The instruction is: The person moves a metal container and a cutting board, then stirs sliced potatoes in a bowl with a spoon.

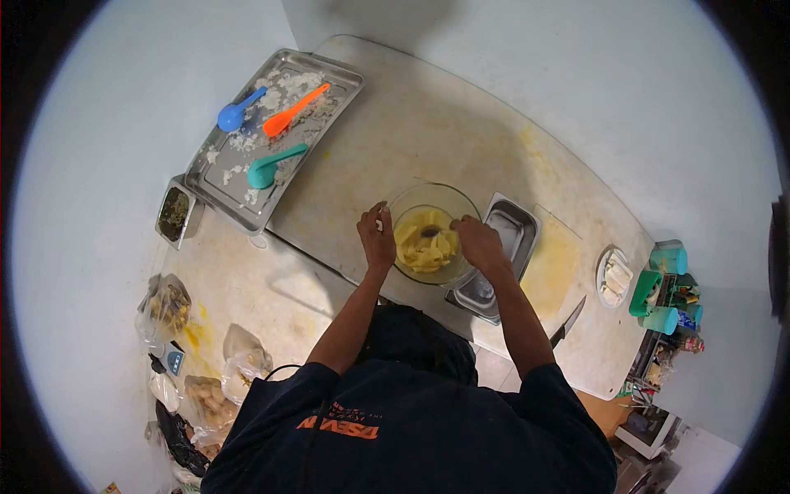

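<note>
A clear glass bowl of pale yellow cut pieces stands on the worktop between my hands. At its left rim is my left hand, its fingers curled against the glass. My right hand reaches over the right rim, closed on a spoon. The spoon's dark bowl end rests among the yellow pieces, and its handle is mostly hidden by my fingers. Just right of the bowl is a rectangular steel pan, partly covered by my right forearm.
At upper left a steel tray carries blue, orange and green scoops with white residue. A small steel container of dark green stuff sits beside it. To the right are a yellow-stained board, a knife and a white plate. Plastic bags lie lower left.
</note>
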Available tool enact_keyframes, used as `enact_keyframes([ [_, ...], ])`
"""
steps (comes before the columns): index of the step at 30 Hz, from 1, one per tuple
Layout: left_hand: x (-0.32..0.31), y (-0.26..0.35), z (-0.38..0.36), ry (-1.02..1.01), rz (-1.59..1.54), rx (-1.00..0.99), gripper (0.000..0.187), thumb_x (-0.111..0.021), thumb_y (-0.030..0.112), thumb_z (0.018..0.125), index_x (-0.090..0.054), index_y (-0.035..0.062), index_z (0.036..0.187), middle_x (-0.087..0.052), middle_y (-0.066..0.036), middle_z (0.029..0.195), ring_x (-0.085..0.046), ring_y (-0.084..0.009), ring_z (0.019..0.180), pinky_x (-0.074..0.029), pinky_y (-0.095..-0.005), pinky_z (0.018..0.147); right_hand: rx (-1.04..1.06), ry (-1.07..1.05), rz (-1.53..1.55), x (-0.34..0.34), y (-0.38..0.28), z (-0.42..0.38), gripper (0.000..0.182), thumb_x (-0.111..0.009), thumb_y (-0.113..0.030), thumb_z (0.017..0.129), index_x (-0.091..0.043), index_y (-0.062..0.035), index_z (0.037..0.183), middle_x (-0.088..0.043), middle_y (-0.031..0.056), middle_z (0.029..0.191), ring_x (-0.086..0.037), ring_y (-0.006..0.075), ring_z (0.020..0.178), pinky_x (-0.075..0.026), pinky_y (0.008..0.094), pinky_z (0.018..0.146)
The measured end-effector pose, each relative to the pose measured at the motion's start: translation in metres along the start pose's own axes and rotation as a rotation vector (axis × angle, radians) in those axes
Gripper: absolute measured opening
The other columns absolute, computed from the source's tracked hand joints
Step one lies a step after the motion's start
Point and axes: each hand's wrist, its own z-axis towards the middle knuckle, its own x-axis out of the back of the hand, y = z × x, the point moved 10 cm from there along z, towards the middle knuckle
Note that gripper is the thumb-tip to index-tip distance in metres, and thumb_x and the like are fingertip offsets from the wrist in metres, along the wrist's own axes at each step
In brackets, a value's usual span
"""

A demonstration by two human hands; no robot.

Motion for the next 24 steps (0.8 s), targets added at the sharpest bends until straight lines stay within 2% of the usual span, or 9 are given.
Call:
enact_keyframes([
  [3,-0.002,-0.002,-0.001,-0.030,-0.022,0.056,0.030,-0.052,0.027,0.103,-0.063,0.0072,0.122,-0.058,-0.011,0.097,-0.050,-0.0271,0.095,-0.042,-0.0412,0.089,-0.078,0.073,-0.113,0.007,0.001,0.005,0.021,-0.055,-0.005,0.087,-0.067,-0.0048,0.105,-0.063,0.0163,0.104,-0.070,0.0361,0.090,-0.058,0.0452,0.074],
  [6,-0.004,-0.006,-0.001,-0.021,-0.025,0.042,0.029,-0.053,0.026,0.102,-0.063,0.0069,0.122,-0.058,-0.011,0.097,-0.050,-0.0269,0.096,-0.041,-0.0410,0.089,-0.086,0.100,-0.214,-0.018,0.005,0.010,0.016,-0.057,-0.006,0.087,-0.064,0.0005,0.100,-0.062,0.0183,0.100,-0.070,0.0373,0.083,-0.059,0.0438,0.069],
  [9,-0.004,-0.006,0.000,-0.011,-0.022,0.032,0.029,-0.053,0.025,0.102,-0.064,0.0067,0.122,-0.058,-0.010,0.097,-0.050,-0.0270,0.096,-0.041,-0.0409,0.089,-0.118,0.054,-0.239,-0.053,0.012,0.018,0.012,-0.061,-0.009,0.086,-0.067,0.0002,0.089,-0.063,0.0185,0.102,-0.072,0.0342,0.084,-0.060,0.0421,0.067],
  [12,-0.001,-0.001,-0.001,-0.001,0.001,0.013,0.030,-0.052,0.025,0.103,-0.064,0.0062,0.122,-0.058,-0.011,0.097,-0.050,-0.0274,0.096,-0.041,-0.0411,0.089,-0.062,0.094,-0.142,-0.054,0.009,0.018,0.014,-0.061,-0.009,0.085,-0.067,-0.0014,0.096,-0.063,0.0197,0.101,-0.071,0.0360,0.084,-0.059,0.0433,0.070],
  [18,-0.004,-0.004,0.000,-0.045,-0.036,0.048,0.033,-0.050,0.028,0.103,-0.063,0.0052,0.124,-0.059,-0.012,0.098,-0.050,-0.0277,0.096,-0.041,-0.0413,0.090,0.053,0.034,0.033,-0.077,0.001,0.018,0.023,-0.060,-0.009,0.086,-0.063,-0.0047,0.108,-0.063,0.0204,0.108,-0.069,0.0384,0.091,-0.057,0.0463,0.079],
  [24,-0.002,-0.002,0.000,-0.040,-0.007,0.060,0.033,-0.050,0.029,0.104,-0.063,0.0058,0.123,-0.059,-0.012,0.100,-0.050,-0.0278,0.096,-0.041,-0.0419,0.089,0.098,-0.046,0.114,-0.062,-0.013,-0.003,0.024,-0.056,-0.008,0.089,-0.063,-0.0062,0.111,-0.062,0.0190,0.112,-0.067,0.0383,0.097,-0.055,0.0479,0.084],
])
